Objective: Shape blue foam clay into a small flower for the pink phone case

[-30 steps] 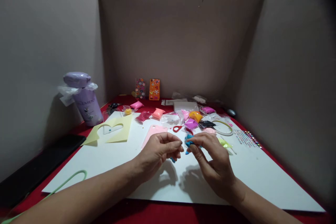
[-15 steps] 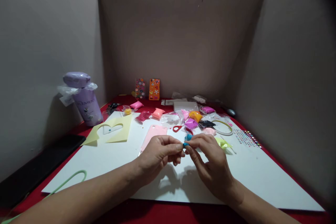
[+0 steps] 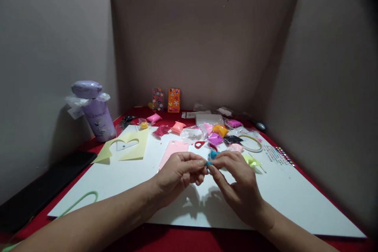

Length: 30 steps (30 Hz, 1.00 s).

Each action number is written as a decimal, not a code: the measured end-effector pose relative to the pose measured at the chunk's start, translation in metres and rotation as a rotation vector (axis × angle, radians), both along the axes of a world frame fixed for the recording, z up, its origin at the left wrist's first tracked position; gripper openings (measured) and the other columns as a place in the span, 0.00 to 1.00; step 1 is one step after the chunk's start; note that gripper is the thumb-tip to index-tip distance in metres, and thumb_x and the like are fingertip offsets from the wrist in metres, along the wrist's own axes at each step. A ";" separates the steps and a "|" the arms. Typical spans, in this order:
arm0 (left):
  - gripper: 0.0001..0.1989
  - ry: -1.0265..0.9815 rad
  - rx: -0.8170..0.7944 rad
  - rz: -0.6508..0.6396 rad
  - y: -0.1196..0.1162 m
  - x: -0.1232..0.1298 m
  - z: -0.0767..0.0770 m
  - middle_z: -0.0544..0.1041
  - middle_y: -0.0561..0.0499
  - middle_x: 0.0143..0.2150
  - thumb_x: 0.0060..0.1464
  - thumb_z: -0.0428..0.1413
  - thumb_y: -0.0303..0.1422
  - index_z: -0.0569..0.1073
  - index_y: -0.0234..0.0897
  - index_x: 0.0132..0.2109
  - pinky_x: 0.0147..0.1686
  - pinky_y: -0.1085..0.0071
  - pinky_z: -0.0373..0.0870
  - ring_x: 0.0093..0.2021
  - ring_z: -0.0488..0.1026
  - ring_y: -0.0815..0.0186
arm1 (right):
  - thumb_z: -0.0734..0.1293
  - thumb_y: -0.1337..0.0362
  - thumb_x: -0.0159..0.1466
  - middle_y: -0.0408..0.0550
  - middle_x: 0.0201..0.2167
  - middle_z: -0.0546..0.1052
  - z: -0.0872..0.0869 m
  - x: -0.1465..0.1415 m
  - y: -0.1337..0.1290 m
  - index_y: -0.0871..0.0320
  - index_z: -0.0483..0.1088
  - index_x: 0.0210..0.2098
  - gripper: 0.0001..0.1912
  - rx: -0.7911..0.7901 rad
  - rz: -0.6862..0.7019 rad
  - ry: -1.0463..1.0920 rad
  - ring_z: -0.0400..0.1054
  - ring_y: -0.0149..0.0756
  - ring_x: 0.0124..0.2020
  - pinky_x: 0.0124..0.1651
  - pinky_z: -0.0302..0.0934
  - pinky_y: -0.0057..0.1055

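Between the fingertips of both hands is a small piece of blue modelling clay (image 3: pixel 209 163). My left hand (image 3: pixel 183 169) pinches it from the left with thumb and forefinger, the other fingers curled. From the right, my right hand (image 3: pixel 238 177) pinches the same piece. Just behind the fingers lies a larger blue clay packet (image 3: pixel 213 154), partly covered by my right hand. A pink phone case (image 3: pixel 175 149) rests on the white board (image 3: pixel 295 201) behind my left hand, its lower part hidden. Close to my right hand lies a yellow-green clay packet (image 3: pixel 251 161).
Several clay packets, such as an orange one (image 3: pixel 220 130), lie toward the back, near red-handled scissors (image 3: pixel 199 145) and a ring (image 3: pixel 260 147). Yellow paper with a heart cutout (image 3: pixel 138 151) is at left, below a purple bottle (image 3: pixel 99 120). An orange decorated case (image 3: pixel 174 100) stands behind.
The fingers have shifted very slightly around the blue clay, which stays pinched between both hands. The other things lie where they were.
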<state>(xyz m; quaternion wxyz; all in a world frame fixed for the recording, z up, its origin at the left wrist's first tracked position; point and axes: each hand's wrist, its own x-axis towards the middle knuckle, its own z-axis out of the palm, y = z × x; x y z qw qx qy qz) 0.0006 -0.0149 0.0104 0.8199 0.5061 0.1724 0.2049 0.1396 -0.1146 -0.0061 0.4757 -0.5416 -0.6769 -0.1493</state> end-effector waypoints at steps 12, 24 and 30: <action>0.14 0.067 0.138 -0.061 -0.003 -0.003 -0.002 0.73 0.50 0.24 0.48 0.60 0.40 0.70 0.31 0.28 0.14 0.79 0.52 0.17 0.63 0.75 | 0.63 0.75 0.60 0.44 0.23 0.72 0.004 0.002 0.001 0.57 0.70 0.38 0.10 0.081 0.025 -0.127 0.66 0.37 0.32 0.37 0.56 0.37; 0.18 0.089 0.176 0.024 0.001 0.000 -0.002 0.72 0.50 0.21 0.50 0.57 0.44 0.70 0.31 0.29 0.12 0.80 0.54 0.15 0.62 0.76 | 0.63 0.74 0.60 0.47 0.29 0.73 0.003 0.003 0.002 0.57 0.69 0.38 0.09 -0.001 0.104 -0.009 0.65 0.37 0.34 0.36 0.60 0.37; 0.19 0.122 0.201 -0.102 0.003 -0.002 -0.006 0.73 0.48 0.23 0.51 0.56 0.45 0.70 0.29 0.28 0.11 0.81 0.57 0.16 0.64 0.75 | 0.64 0.74 0.60 0.46 0.27 0.73 0.004 0.000 0.000 0.58 0.69 0.36 0.06 0.018 0.095 -0.058 0.65 0.37 0.34 0.36 0.58 0.36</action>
